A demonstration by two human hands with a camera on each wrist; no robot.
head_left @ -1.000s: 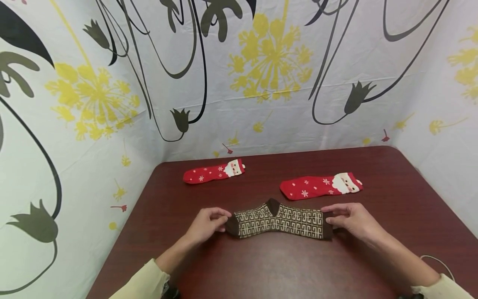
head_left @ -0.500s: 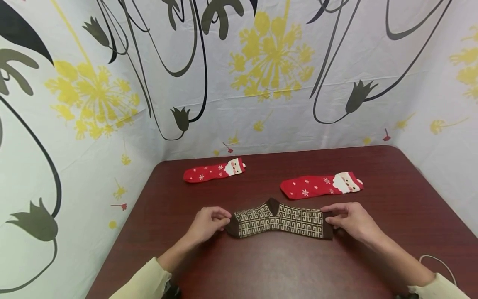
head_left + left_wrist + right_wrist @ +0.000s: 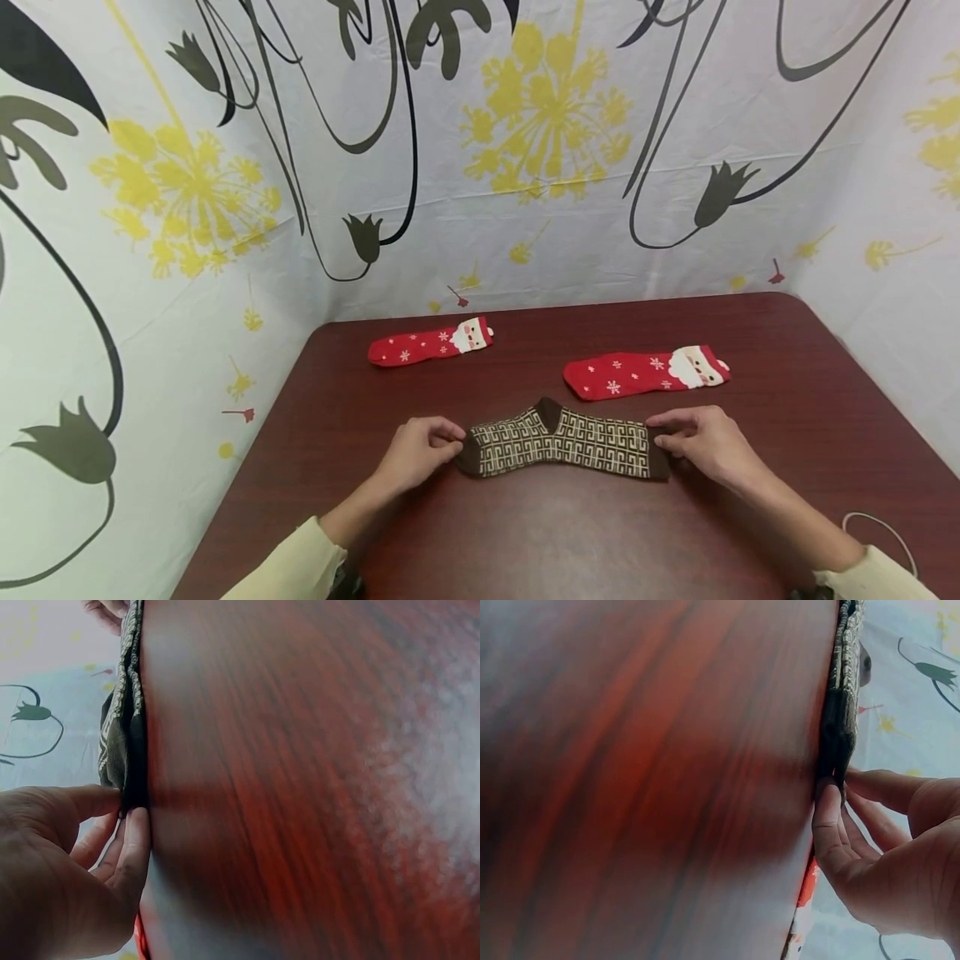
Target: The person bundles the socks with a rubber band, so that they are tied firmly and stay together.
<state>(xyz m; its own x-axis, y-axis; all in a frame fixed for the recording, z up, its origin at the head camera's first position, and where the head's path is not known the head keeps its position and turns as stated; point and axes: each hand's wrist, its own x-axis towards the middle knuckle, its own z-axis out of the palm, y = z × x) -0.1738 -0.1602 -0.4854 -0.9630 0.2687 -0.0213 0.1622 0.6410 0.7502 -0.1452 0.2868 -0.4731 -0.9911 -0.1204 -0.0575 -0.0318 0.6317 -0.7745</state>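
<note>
A brown sock with a cream geometric pattern (image 3: pixel 562 442) lies flat on the table in the head view, its dark heel pointing away from the person. At its toe end, the left hand (image 3: pixel 417 450) pinches the dark tip between thumb and fingers. The right hand (image 3: pixel 708 442) pinches the dark cuff at the other end. From the left wrist view, the thumb and fingers of the left hand (image 3: pixel 75 862) meet at the sock's edge (image 3: pixel 124 742). Likewise, in the right wrist view, the right hand (image 3: pixel 900 847) holds the cuff (image 3: pixel 836 735) just above the tabletop.
Behind the patterned sock lie two red Santa socks, one at the back left (image 3: pixel 427 343) and one nearer on the right (image 3: pixel 637 373). A thin pale cord (image 3: pixel 885 533) loops at the table's right side. Printed fabric (image 3: pixel 547 250) surrounds the dark red table (image 3: pixel 525 542).
Both hands keep their places at the two ends of the patterned sock. Only a very slight shift of the forearms and the head view shows.
</note>
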